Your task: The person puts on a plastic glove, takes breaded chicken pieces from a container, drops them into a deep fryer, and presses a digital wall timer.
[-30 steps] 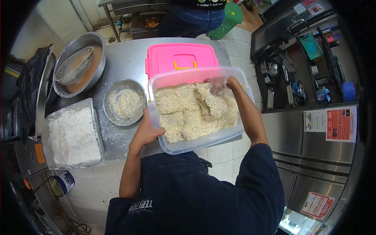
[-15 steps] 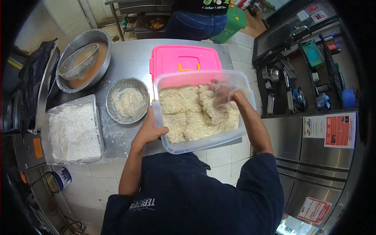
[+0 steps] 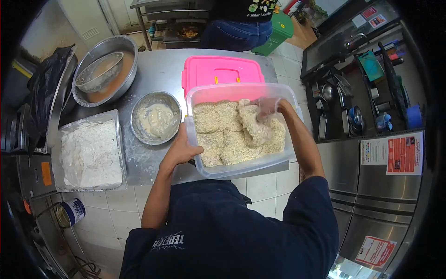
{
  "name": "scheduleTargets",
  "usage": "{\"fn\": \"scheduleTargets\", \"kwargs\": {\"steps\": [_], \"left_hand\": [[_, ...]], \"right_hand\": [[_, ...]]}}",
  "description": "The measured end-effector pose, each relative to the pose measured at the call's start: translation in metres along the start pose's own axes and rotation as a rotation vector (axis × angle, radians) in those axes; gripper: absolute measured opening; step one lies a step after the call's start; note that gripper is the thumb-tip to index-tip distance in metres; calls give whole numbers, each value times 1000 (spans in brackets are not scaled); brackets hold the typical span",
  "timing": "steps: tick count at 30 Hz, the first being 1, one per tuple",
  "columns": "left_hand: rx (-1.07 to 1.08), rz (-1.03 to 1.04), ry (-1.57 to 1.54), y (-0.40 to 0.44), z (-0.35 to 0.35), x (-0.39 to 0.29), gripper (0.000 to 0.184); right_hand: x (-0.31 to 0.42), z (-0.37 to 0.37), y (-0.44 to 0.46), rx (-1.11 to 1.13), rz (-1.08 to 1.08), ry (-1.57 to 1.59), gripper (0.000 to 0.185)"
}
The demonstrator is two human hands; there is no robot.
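A clear plastic tub (image 3: 293,122) is tilted toward me at the table's front edge. Several flat, crumb-coated pieces (image 3: 211,156) cover its bottom. My left hand (image 3: 182,151) grips the tub's left wall, thumb over the rim. Inside the tub, my right hand (image 3: 268,109), in a clear plastic glove and blurred by motion, holds the top of one breaded piece (image 3: 252,124), which stands tilted above the others. Its fingertips are partly hidden. Behind the tub lies a pink lid (image 3: 209,69) with yellow clips.
To the left are a metal bowl of pale batter (image 3: 155,118), a tray of white flour (image 3: 90,153) and a large basin (image 3: 132,63) of brown liquid with a strainer (image 3: 100,72). Another person (image 3: 237,35) stands beyond the metal table (image 3: 158,69). Steel refrigerators (image 3: 385,195) are at right.
My right hand has shifted slightly within the tub, and the breaded piece at it now stands out more from the layer. My left hand keeps its hold; the view has shifted a little.
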State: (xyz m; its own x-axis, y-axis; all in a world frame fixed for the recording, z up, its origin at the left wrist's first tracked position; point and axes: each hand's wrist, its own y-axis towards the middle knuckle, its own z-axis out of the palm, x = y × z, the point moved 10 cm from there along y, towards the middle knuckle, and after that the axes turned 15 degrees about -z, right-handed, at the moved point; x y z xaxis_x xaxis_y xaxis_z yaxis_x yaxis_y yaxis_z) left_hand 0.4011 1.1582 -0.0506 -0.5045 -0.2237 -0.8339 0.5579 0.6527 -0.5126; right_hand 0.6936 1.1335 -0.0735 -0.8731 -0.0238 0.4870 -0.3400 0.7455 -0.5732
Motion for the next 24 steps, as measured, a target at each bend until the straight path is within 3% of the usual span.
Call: {"fn": "scheduleTargets", "kwargs": {"steps": [2, 5, 6, 8, 11, 15, 17, 18, 20, 22, 24], "left_hand": [[-51, 98, 68, 3, -1, -2, 90], [-40, 77, 51, 2, 0, -2, 92], [-47, 77, 46, -1, -1, -5, 92], [-46, 50, 18, -5, -3, -7, 89], [-44, 7, 52, -4, -2, 4, 79], [43, -99, -75, -20, -1, 8, 68], [28, 4, -49, -28, -4, 1, 64], [28, 9, -57, -31, -3, 4, 64], [-173, 102, 11, -45, -22, 4, 62], [-164, 125, -4, -59, -34, 3, 62], [-158, 147, -45, -79, -43, 14, 61]], "right_hand": [[6, 2, 3, -19, -67, -22, 84], [-1, 14, -2, 88, 65, -80, 86], [10, 12, 0, 65, -35, -130, 87], [32, 14, -2, 49, -153, -183, 88], [33, 6, -24, -66, -97, -246, 80], [100, -23, -77, -99, -52, -192, 72], [137, -48, -104, -380, -302, 1, 64], [135, -41, -108, -376, -300, -7, 64], [107, -35, -117, -636, -205, 470, 60], [99, -27, -120, -672, -134, 566, 59], [47, -8, -132, -656, 158, 721, 53]]}}
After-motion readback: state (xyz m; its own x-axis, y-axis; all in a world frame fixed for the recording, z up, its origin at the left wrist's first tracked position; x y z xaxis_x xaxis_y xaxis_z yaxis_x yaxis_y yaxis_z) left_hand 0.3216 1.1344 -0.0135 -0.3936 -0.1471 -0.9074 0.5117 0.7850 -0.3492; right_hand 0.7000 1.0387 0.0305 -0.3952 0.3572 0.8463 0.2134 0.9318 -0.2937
